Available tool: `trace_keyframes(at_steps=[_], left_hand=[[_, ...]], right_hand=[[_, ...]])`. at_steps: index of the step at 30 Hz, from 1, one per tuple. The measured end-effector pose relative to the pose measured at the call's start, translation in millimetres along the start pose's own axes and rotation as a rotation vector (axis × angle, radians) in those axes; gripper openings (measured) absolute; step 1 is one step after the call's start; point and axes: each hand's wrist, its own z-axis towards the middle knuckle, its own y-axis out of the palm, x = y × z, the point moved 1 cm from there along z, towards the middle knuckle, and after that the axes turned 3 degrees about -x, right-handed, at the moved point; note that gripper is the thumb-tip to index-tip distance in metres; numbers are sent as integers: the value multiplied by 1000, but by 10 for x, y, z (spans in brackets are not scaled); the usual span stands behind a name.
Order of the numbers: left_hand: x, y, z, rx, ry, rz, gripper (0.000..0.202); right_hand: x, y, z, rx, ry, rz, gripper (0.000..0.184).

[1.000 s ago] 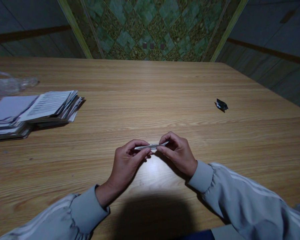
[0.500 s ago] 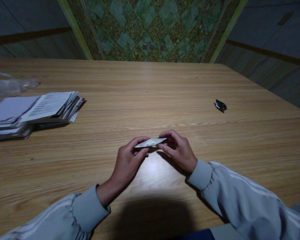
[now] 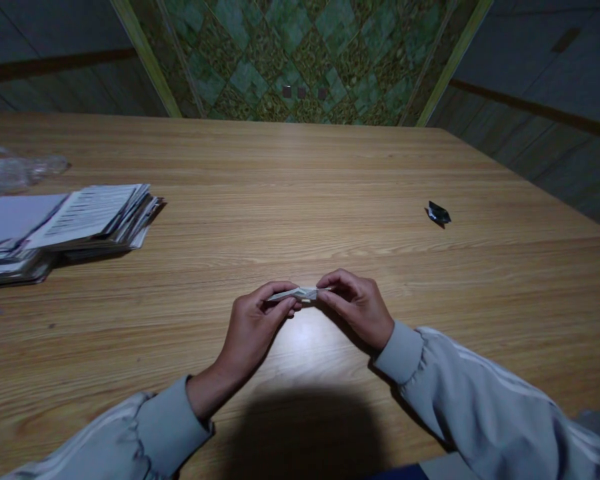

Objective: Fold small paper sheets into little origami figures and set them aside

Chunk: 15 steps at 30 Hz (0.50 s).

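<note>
Moved since earlier frame: folded paper (image 3: 305,293) tipped from showing its pale face to nearly edge-on; right hand (image 3: 363,310) slightly lower.
Tabletop edges: far edge of tabletop (image 3: 290,207) runs straight below the wall; right edge slants toward the viewer.
Room around hands: wood grain stretches ahead to the far edge; paper stack (image 3: 93,217) well apart at left, small dark object (image 3: 439,213) well apart at right.
Left fingers: left hand (image 3: 250,327) pinches the paper's left end, thumb nearest the viewer.
Right fingers: pinching the right end, thumb likewise; tip partly hidden.
Paper position: between both hands, above the bright reflection; contact with wood, cannot tell.
Surface: light brown wood grain, dark shadow at the near side.
Beyond: clear plastic (image 3: 23,172) behind the stack; green diamond-patterned wall (image 3: 300,53).
</note>
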Motion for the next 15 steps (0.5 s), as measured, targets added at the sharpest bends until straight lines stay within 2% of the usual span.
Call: trace_keyframes(at_steps=[3,7,15], left_hand=[[1,-18,-8,-2,45,87,19],[17,-24,-11,-1,98,240,22],[18,-12,-2,-19,149,371,23]], right_hand=[[-69,-28,0,-13,-128,-173,12],[-135,-21,7,31,-317,-308,6],[-103,24,-16,9,-368,-546,11]])
